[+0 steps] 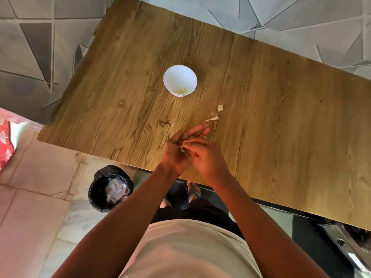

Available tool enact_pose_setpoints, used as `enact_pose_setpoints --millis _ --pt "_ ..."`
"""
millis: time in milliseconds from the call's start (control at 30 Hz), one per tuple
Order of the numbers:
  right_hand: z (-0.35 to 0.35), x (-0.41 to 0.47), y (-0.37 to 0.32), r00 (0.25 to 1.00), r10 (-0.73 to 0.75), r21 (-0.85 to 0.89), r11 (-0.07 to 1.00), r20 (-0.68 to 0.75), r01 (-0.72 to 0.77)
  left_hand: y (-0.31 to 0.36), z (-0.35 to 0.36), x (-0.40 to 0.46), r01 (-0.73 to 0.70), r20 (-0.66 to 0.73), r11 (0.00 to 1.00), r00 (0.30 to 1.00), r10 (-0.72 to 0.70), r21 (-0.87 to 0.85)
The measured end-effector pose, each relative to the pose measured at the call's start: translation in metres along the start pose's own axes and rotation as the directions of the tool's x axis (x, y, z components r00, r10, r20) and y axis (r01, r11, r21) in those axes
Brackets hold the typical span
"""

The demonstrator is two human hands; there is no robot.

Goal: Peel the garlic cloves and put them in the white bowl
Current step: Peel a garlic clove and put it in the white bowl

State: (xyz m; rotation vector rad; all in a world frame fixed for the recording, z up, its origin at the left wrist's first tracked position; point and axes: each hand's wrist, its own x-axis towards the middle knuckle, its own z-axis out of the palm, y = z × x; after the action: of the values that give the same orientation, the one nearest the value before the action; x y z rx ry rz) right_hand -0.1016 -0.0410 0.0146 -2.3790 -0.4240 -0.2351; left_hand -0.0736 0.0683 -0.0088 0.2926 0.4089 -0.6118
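Wooden counter [261,121] is seen from above, its near edge just under the work. Black-lined bin [110,190] stands on the floor to the left, below the counter edge, with pale scraps in it. White bowl [180,80] sits well beyond the hands; a few yellowish peeled cloves [180,90] are seen at its bottom, so the task is judged partly done. Left hand [176,151] is held palm up with fingers extended, and the clove appears to be cradled there, mostly hidden. Right hand [202,153] is curled over it, fingertips pinching a small white bit of garlic skin [181,148] between the two hands. Loose skin scraps [213,117] lie on the counter just past the fingertips. For a clean peel, the clove is best steadied firmly in the left hand while the skin is drawn off in one strip from the tip; scraps are better dropped over the bin, and only the bare clove carried to the bowl.
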Motion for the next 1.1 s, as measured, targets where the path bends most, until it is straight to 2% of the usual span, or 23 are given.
enact_pose_setpoints --millis 67,133,267,367,500,600,733,867,967,1100 --pt "-0.001 0.003 0.001 0.999 0.031 0.006 1.0 -0.039 -0.031 0.001 -0.001 0.003 -0.004 0.014 1.0 1.0 0.004 -0.02" --pt "-0.004 0.006 0.0 0.992 0.095 0.084 0.993 -0.088 -0.088 0.001 -0.002 0.006 0.0 0.033 0.999 0.999 0.001 -0.05" --pt "-0.006 0.009 0.004 0.994 0.098 0.16 0.983 -0.043 -0.09 -0.003 -0.007 0.012 -0.015 0.091 0.997 0.996 0.022 -0.08" --pt "-0.007 0.012 0.002 0.987 0.146 0.172 0.976 -0.064 -0.134 -0.003 -0.011 0.014 -0.039 0.114 0.998 0.992 0.045 -0.058" --pt "-0.023 0.009 0.009 0.944 0.273 0.259 0.94 -0.187 -0.22 0.001 -0.012 0.009 -0.065 0.081 0.992 0.994 0.074 -0.109" --pt "-0.033 -0.01 0.032 0.899 0.364 0.241 0.921 -0.243 -0.308 0.01 -0.015 0.0 -0.094 0.034 0.98 0.994 0.101 -0.175" --pt "-0.024 -0.044 0.055 0.884 0.451 0.13 0.89 -0.119 -0.437 0.021 -0.022 -0.01 -0.113 -0.035 0.979 0.994 0.108 -0.173" --pt "-0.018 -0.055 0.054 0.902 0.43 0.116 0.895 0.029 -0.43 0.023 -0.027 -0.017 -0.093 -0.044 0.987 0.995 0.088 -0.13" --pt "-0.021 -0.061 0.056 0.897 0.44 0.139 0.886 0.042 -0.441 0.022 -0.029 -0.018 -0.076 -0.048 0.992 0.996 0.071 -0.098" --pt "-0.015 -0.06 0.058 0.894 0.448 0.159 0.884 -0.022 -0.439 0.022 -0.031 -0.018 -0.064 -0.042 0.993 0.997 0.061 -0.099"
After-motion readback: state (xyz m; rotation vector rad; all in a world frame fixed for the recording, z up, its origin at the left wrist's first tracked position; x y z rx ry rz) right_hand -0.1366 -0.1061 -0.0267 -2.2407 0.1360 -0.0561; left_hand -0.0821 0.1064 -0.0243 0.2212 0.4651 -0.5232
